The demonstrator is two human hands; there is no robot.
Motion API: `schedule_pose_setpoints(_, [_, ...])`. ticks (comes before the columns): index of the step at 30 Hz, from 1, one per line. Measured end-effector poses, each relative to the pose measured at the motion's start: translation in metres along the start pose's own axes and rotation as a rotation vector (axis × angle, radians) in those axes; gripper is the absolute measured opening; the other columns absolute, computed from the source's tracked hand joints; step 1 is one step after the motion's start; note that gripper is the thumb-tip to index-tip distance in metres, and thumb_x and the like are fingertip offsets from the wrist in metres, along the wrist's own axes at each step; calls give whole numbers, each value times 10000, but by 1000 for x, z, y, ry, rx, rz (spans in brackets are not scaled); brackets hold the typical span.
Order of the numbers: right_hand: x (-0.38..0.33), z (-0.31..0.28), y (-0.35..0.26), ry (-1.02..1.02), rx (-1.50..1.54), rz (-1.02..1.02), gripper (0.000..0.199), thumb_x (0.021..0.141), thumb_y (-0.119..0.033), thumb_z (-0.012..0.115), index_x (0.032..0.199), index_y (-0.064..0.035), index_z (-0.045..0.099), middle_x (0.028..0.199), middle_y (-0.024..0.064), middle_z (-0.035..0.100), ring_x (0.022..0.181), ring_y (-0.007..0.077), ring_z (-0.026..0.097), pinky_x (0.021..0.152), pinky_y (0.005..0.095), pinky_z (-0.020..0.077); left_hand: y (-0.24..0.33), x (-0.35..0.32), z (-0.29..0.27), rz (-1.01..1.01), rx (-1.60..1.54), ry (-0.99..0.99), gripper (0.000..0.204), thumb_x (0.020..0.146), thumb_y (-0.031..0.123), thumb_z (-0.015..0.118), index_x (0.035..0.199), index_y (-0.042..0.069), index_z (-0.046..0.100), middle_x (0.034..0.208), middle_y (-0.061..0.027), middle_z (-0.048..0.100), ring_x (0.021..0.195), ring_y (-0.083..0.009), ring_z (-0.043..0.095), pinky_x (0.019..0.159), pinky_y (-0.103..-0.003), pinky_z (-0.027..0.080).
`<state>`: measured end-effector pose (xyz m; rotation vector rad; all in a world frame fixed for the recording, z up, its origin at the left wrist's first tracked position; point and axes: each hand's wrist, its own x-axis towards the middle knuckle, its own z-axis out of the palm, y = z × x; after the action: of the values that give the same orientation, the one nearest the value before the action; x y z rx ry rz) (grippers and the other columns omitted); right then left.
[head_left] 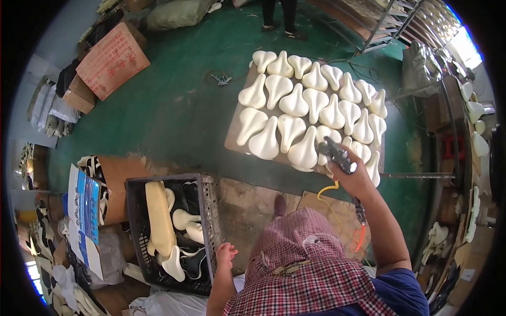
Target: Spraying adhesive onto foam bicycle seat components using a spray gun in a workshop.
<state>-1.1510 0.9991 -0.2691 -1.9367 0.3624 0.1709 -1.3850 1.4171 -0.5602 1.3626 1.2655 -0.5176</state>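
- We look down on a green floor that fills most of the view, with worn brown patches near our feet.
- On it lies a flat board, packed edge to edge with rows of cream-white bicycle saddle shapes, noses pointing alternately up and down.
- At lower left sits a dark plastic crate, holding more white saddle pieces and a long pale slab leaning inside it.
- A red and white checked apron covers our lap at the bottom centre.
- Left of the crate stands an open cardboard box; another flat carton lies at upper left.
- Our right hand is stretched out over the near right edge of the board, fingers wrapped tight round the grip of a spray gun, its nozzle aimed at the closest saddles.
- A yellow hose curls down from the gun beside our forearm.
- Our left hand hangs by the crate's right wall, holding nothing, fingers loosely curled, just beside the rim.
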Motion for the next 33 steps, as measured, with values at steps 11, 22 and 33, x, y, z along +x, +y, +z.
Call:
schedule_pose_setpoints(11, [-80, 20, 42, -43, -106, -140, 471, 828, -166, 678, 1255, -27, 537, 880, 140, 656, 793, 201, 622, 764, 322, 494, -109, -42, -83, -79, 55, 68, 252, 900, 253, 546, 1110, 113, 556, 945, -62, 654, 715, -241, 678, 631, -379, 475])
schedule_pose_setpoints(22, [-73, -3, 56, -145, -179, -166, 469, 821, -184, 663, 1251, -38, 542, 961, 200, 664, 915, 318, 646, 839, 367, 487, -112, -74, -51, -129, -110, 165, 189, 879, 197, 568, 1034, 92, 589, 836, -64, 660, 577, -218, 656, 458, -314, 435])
schedule_pose_setpoints(33, [14, -85, 65, -386, -204, -228, 486, 828, -190, 659, 1265, -16, 534, 977, 228, 664, 915, 327, 659, 828, 369, 493, -60, -99, 103, -14, 15, 77, 237, 888, 256, 597, 1073, 107, 586, 933, -62, 673, 697, -219, 682, 615, -341, 482])
